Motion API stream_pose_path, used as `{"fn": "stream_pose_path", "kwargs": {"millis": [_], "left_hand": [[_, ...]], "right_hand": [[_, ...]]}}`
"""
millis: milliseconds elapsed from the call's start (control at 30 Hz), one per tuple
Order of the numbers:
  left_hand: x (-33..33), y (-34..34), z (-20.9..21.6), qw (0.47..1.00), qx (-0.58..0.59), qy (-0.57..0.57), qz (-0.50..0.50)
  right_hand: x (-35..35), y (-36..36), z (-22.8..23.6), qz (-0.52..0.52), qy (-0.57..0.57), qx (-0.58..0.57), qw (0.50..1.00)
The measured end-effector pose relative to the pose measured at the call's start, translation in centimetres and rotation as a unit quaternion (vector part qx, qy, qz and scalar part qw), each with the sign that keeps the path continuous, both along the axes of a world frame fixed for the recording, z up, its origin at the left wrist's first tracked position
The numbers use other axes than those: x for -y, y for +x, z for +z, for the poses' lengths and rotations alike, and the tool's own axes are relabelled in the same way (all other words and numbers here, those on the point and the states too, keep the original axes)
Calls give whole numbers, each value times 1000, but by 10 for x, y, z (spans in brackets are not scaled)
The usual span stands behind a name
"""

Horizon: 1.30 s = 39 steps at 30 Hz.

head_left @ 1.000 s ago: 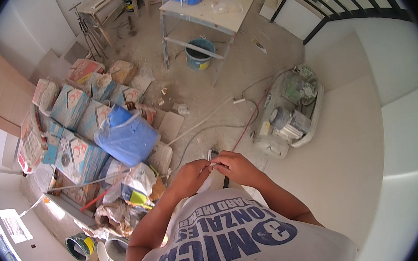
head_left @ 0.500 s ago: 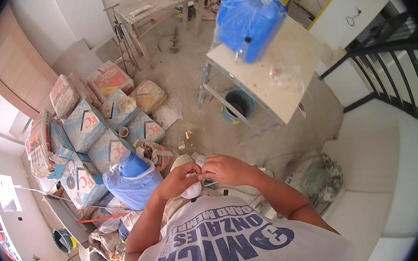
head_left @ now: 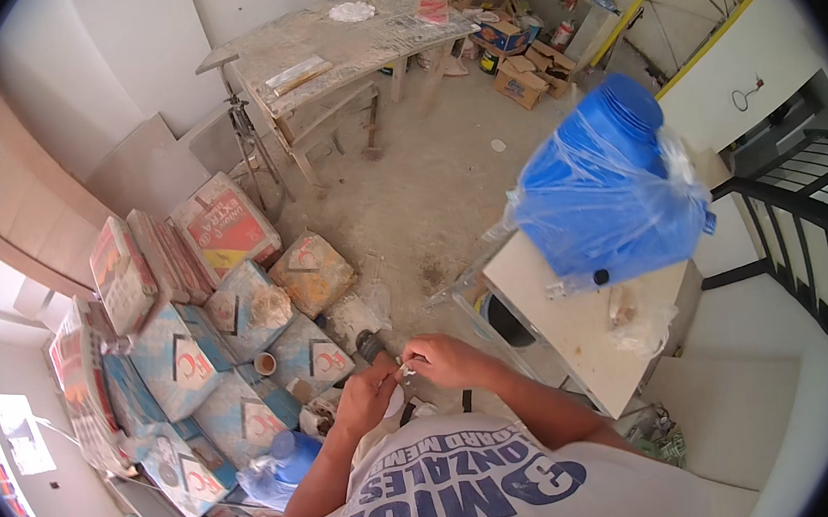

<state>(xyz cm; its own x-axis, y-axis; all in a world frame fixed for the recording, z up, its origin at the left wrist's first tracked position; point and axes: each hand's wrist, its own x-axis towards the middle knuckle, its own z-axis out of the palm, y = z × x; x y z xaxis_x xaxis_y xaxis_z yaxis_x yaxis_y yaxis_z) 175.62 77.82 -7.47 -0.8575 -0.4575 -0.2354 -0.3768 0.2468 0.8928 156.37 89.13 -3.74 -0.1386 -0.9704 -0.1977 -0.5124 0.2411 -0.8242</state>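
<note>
My left hand point(head_left: 368, 398) and my right hand point(head_left: 447, 359) meet in front of my shirt. Their fingers are pinched closed around a small whitish thing point(head_left: 408, 370), too small to name. A rounded white thing point(head_left: 395, 401) shows just under my left hand. Past the left fingertips, a dark object point(head_left: 371, 345) is at floor level; its kind is unclear. Beyond my right forearm stands a board-topped table point(head_left: 526, 283) carrying a big blue plastic container point(head_left: 592, 187) wrapped in clear plastic.
Stacked bags and boxes point(head_left: 180, 361) fill the floor at left, with a small cup point(head_left: 265, 364) on them. A dusty worktable point(head_left: 324, 43) stands at the back, a tripod-like stand point(head_left: 245, 135) beside it. Cardboard boxes point(head_left: 521, 79) sit further right. Black railing point(head_left: 803, 211) runs along the right.
The view has tilted upward and shifted, so the blue container now appears lower and further right and more of the back shows. My hands stay together, their fingers slightly rearranged.
</note>
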Motion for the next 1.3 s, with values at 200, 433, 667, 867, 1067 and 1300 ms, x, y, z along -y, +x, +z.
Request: {"fn": "stream_pose_path", "kwargs": {"millis": [200,433,667,867,1067,1300], "left_hand": [[118,-42,36,989,35,14,140],[237,-90,38,946,41,-41,318],[339,-153,-15,906,157,18,394],[431,-270,-25,925,224,32,305],[539,-418,3,937,124,71,318],[604,-475,-95,892,80,115,429]], "right_hand": [[163,-66,10,109,-20,36,993],[375,-193,-33,49,-60,116,990],[591,-413,-110,-17,-129,-218,967],[726,-489,-140,217,-154,-347,900],[758,-530,-135,289,-211,-355,864],[756,-609,-53,-5,103,161,982]]}}
